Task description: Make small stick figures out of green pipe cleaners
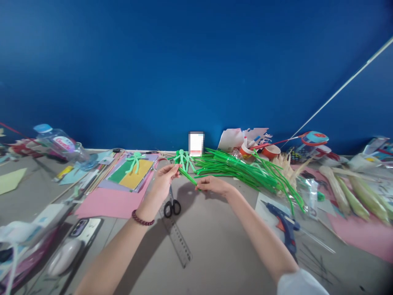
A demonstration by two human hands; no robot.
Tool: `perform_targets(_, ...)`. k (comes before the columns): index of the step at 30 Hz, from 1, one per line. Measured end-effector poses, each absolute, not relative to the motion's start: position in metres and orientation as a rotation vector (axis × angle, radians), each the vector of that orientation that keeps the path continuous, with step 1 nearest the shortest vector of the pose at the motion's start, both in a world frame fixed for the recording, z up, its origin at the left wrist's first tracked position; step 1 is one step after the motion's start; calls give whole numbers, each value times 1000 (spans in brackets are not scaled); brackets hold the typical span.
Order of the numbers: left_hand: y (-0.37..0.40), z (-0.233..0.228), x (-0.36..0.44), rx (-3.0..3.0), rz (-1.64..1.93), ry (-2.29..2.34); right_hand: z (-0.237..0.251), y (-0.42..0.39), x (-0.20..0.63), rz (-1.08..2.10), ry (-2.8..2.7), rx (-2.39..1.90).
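A short length of bright green pipe cleaners [188, 176] is stretched between my two hands, above the grey table. My left hand [167, 176] pinches its upper end, and a dark red bead bracelet circles that wrist. The lower right end sits between the fingertips of my right hand [215, 185]. Just behind them stand small green pipe-cleaner figures [182, 159]. To the right lies a large bundle of green pipe cleaners [233, 168]. Black-handled scissors [172, 208] rest below my left hand, beside a clear ruler [178, 239].
Another green figure [135, 161] lies on green and yellow sheets over pink paper [107, 201]. At left are a plastic bottle [61, 141], a phone [86, 227] and a mouse [65, 257]. A blue glue gun [285, 227] and corn husks [334, 188] occupy the right. Behind rises a blue wall [184, 73].
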State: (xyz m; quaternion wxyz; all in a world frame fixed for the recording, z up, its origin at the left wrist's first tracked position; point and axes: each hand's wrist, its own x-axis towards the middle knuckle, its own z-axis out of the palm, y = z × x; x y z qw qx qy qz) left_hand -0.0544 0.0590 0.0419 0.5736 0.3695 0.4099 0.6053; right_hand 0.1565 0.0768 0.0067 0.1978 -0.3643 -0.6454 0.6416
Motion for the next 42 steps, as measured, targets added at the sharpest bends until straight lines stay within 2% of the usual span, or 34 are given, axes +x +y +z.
perform_targets(14, 66, 44, -69, 949, 1359, 1000, -3, 72, 144, 2214, -1332, -898)
perform_targets(22, 68, 45, -69, 907, 1407, 1008, -2, 71, 140, 2015, -1525, -952)
perform_targets(36, 77, 28, -73, 878, 1505, 1117, -2, 73, 137, 1792, -1522, -1069)
perform_targets(42, 75, 29, -68, 940, 1429, 1209, 9, 73, 148, 1938, -1582, -991)
